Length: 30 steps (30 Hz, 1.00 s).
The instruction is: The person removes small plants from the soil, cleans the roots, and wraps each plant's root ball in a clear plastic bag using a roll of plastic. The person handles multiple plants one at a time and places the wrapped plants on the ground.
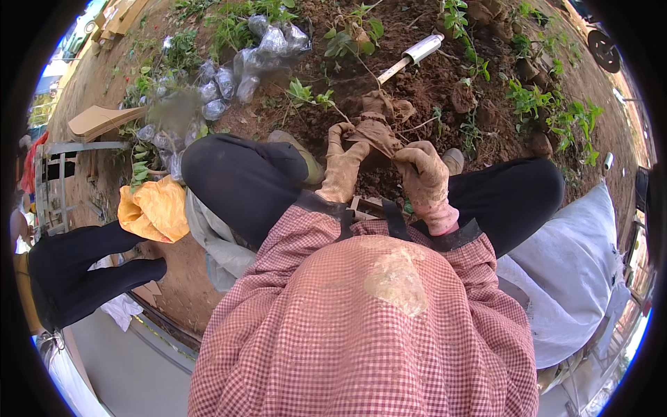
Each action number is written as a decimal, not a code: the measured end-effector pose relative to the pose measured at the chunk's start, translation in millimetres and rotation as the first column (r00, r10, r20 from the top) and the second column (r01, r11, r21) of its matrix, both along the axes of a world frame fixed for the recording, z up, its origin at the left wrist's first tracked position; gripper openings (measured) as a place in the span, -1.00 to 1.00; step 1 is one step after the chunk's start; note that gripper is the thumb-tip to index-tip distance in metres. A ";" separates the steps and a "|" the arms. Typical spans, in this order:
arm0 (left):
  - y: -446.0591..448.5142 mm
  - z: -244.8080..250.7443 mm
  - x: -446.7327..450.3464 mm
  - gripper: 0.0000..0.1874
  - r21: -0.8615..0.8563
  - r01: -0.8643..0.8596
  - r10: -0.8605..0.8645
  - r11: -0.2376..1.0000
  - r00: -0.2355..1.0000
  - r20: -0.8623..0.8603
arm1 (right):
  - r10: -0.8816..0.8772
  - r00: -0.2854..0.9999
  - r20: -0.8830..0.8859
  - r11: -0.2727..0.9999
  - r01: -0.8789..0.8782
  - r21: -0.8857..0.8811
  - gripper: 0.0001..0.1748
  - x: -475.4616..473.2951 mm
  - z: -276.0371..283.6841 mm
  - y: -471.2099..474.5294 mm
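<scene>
My left hand [341,162], in a soil-stained work glove, pinches the left edge of a muddy brown wrapping [374,131], perhaps cloth or film. My right hand [423,174], gloved the same way, grips its lower right corner. The wrapping is stretched between both hands above loose brown soil [372,182]. A lumpy, mud-covered mass [378,104] sits at its far end; what is inside is hidden. Thin stems run close by, one ending in a leafy green shoot [310,95]. Just beyond lies a hand tool [421,49] with a silvery tubular part and a pale flat shaft.
Several plastic-wrapped bundles [273,41] lie among plants at the far left. Leafy seedlings [568,117] with soil clumps stand at right. A yellow sack [155,208] is beside my left knee, a white sack [568,276] at my right. Another person's dark-trousered legs [88,266] are at left.
</scene>
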<state>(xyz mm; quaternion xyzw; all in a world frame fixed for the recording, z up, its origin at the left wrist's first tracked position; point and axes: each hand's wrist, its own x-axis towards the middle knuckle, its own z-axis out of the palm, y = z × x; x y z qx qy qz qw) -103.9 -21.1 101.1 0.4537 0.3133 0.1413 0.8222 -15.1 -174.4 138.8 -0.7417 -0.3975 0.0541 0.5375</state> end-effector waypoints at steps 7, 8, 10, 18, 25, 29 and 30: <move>0.3 -18.6 -9.4 -0.60 0.065 0.102 -0.109 0.993 0.988 0.113 | 0.028 0.675 -0.737 0.993 -0.103 -0.056 -0.80 -7.8 5.5 -7.9; -1.2 -17.2 -10.0 -0.60 0.195 0.135 -0.153 0.972 0.985 0.082 | -0.031 0.496 -0.868 0.989 0.139 0.044 -0.71 -2.9 4.0 -7.2; -5.1 -12.9 -10.7 -0.53 0.240 0.154 -0.172 0.959 0.984 0.053 | -0.091 0.574 -0.814 0.982 0.185 0.020 -0.49 8.1 1.0 -5.7; -7.3 0.0 -21.4 -0.05 0.648 0.320 -0.351 0.691 0.932 -0.086 | 0.104 0.409 -0.907 0.987 -0.157 0.042 -0.57 11.5 -24.7 0.4; -1.4 -2.2 -17.9 0.07 0.005 0.216 -0.214 0.976 0.966 0.142 | 0.134 0.084 -0.987 0.967 0.205 0.149 -0.45 13.2 -13.9 -2.9; -5.9 0.9 -19.6 0.08 0.613 0.406 -0.363 0.678 0.910 -0.200 | 0.217 0.250 -0.944 0.969 -0.169 0.178 -0.33 14.5 -17.1 4.4; -7.2 1.7 -20.3 0.07 0.700 0.402 -0.360 0.590 0.907 -0.218 | 0.189 0.318 -0.929 0.974 -0.180 0.137 -0.39 12.1 -23.4 7.8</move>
